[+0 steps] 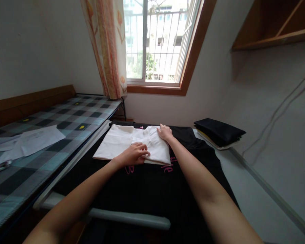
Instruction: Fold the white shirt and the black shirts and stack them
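A white T-shirt (118, 142), folded into a wide flat shape, lies on a black garment (147, 189) with pink lettering spread over the table. My left hand (136, 153) rests on the near middle of the white shirt, its fingers loosely bent and apart. Farther off, my right hand (165, 132) lies on the shirt's upper right part, fingers stretched toward its far edge. Neither hand visibly pinches the cloth, though the fingertips of the right are partly hidden.
A stack of folded dark clothes (218, 132) sits at the table's right, by the wall. On the left is a bed with a checked cover (91, 112), carrying papers (38, 140). A grey bar (129, 217) runs along the near side. Ahead are a curtain (109, 47) and window.
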Demonstrator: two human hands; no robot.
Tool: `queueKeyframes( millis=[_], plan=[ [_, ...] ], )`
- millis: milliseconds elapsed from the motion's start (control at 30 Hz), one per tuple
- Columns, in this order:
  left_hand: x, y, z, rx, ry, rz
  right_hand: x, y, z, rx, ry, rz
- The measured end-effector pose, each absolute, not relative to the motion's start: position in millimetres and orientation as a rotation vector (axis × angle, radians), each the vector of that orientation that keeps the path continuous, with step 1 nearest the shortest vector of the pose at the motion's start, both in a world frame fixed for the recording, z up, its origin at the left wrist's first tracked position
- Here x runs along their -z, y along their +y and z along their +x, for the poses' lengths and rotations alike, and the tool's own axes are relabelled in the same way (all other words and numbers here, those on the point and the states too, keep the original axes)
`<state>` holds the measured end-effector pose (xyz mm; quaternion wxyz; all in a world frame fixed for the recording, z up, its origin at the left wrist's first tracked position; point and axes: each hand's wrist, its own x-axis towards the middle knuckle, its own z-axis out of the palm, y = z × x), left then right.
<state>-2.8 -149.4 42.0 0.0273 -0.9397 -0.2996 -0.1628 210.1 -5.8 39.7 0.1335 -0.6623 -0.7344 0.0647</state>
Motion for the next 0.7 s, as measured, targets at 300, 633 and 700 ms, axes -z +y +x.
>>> queueKeyframes(
  millis=[300, 633, 700],
  plan=[
    [-45.2, -146.2, -3.1, 0.329, -0.856, -2.862, -22.5, -4.0, 200.3, -0.009, -2.092, -1.944],
    [-53.2, -153.4, -4.6, 0.288, -0.909, -2.891, -27.2, -3.6, 180.3, 0.012, -2.262, -1.739],
    [-52.5, -153.1, -4.9, 0.295, -0.932, -2.92, -25.1, -5.6, 179.1, 0.04, -2.291, -1.765]
  ],
)
